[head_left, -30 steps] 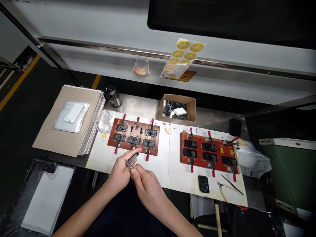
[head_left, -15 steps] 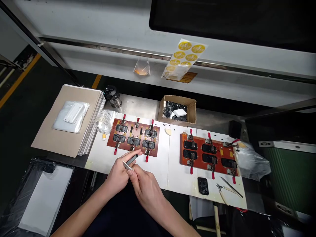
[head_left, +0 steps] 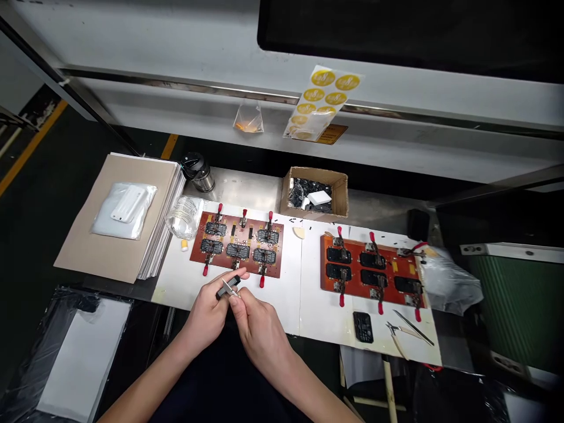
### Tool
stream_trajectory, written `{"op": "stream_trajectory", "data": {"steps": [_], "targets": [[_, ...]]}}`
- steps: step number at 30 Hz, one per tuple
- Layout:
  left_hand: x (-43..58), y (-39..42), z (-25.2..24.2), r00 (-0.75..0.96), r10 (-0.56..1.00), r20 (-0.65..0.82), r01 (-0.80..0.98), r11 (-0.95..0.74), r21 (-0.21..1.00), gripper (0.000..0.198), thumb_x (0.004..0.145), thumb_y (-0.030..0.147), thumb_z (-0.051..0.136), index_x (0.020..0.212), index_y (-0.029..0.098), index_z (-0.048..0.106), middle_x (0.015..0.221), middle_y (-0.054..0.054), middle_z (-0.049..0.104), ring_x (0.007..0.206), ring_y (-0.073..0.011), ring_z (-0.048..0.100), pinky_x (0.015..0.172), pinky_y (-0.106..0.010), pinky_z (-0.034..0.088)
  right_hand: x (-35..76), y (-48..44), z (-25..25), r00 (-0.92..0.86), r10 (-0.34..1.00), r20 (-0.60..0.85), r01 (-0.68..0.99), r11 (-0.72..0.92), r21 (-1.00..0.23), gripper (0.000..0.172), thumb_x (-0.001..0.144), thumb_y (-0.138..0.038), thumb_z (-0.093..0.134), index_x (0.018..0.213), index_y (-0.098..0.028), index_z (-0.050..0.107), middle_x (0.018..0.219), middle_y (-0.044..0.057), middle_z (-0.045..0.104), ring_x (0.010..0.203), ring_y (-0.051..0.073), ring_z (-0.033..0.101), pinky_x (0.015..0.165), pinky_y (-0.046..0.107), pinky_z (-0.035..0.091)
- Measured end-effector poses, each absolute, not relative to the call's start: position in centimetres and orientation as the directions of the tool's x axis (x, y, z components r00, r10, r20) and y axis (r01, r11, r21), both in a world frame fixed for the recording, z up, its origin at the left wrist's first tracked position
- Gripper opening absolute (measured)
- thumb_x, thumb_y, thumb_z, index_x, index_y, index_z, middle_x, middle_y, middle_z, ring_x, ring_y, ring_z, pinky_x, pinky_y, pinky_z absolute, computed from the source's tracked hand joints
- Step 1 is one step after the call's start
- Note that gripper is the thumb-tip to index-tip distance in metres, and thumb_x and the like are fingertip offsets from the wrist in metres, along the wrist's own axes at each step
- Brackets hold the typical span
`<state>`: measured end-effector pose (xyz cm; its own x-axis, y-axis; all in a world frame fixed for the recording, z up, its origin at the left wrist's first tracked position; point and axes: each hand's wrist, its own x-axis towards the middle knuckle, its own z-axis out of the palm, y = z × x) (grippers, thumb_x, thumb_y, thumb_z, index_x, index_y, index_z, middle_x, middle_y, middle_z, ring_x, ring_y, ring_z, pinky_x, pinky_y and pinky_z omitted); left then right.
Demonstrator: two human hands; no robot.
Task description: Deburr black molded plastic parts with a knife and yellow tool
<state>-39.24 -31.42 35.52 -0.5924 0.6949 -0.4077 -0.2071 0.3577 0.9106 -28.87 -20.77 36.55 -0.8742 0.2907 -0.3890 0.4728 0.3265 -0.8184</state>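
My left hand [head_left: 208,311] is closed on a small dark rectangular part [head_left: 221,291], its index finger stretched along the far side. In my right hand [head_left: 264,329] is a knife with a slim, pointed silver blade [head_left: 232,291]; the fist hides its handle. The blade crosses over the dark part, and both hands meet just in front of the bench edge. Beyond them lies a reddish-brown fixture board [head_left: 214,264] with red-tipped clamps over several black moulded pieces. A second fixture board [head_left: 352,292] to the right bears similar clamps and black pieces.
A cardboard box [head_left: 304,215] of black scraps stands at the back. Tweezers [head_left: 413,327], pliers [head_left: 398,342] and a black keypad-like piece [head_left: 363,327] lie front right. On the left are stacked cardboard sheets [head_left: 83,241], a plastic cup [head_left: 184,217] and a flask [head_left: 203,178].
The blade has swung across the dark part, its tip now over it rather than pointing left below it. The dark part has tilted slightly. The camera view has shifted a little.
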Motion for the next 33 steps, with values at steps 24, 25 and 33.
{"op": "stream_trajectory", "data": {"steps": [24,25,33], "targets": [[-39.1,-31.2,36.3,-0.605,0.695,-0.388,-0.187,0.35,0.918,0.039,0.099,0.025,0.051,0.137,0.024,0.062,0.139,-0.005,0.065,0.132,-0.0239,0.057,0.116,-0.039,0.043,-29.0,-20.7,38.1,-0.868,0.351,-0.35,0.466,0.336,-0.819,0.034,0.108,-0.041,0.031,0.082,-0.024,0.045,0.061,-0.005,0.045,0.05,0.014,0.036,0.054,0.029,0.021],[-39.1,-31.2,36.3,-0.602,0.694,-0.395,-0.191,0.355,0.915,0.039,0.099,0.027,0.052,0.136,0.024,0.062,0.138,-0.005,0.065,0.132,-0.0242,0.057,0.115,-0.039,0.044,-29.0,-20.6,38.0,-0.867,0.354,-0.35,0.466,0.329,-0.822,0.033,0.108,-0.041,0.031,0.082,-0.024,0.044,0.061,-0.005,0.045,0.05,0.014,0.035,0.054,0.029,0.021],[-39.0,-31.5,36.1,-0.62,0.676,-0.397,-0.153,0.392,0.907,0.038,0.099,0.037,0.055,0.134,0.024,0.063,0.138,-0.006,0.066,0.133,-0.0215,0.057,0.119,-0.037,0.039,-28.5,-18.6,35.1,-0.727,0.589,-0.352,0.45,0.021,-0.893,0.041,0.106,-0.051,0.036,0.077,-0.023,0.046,0.065,-0.003,0.047,0.058,0.014,0.043,0.054,0.025,0.03]]}}
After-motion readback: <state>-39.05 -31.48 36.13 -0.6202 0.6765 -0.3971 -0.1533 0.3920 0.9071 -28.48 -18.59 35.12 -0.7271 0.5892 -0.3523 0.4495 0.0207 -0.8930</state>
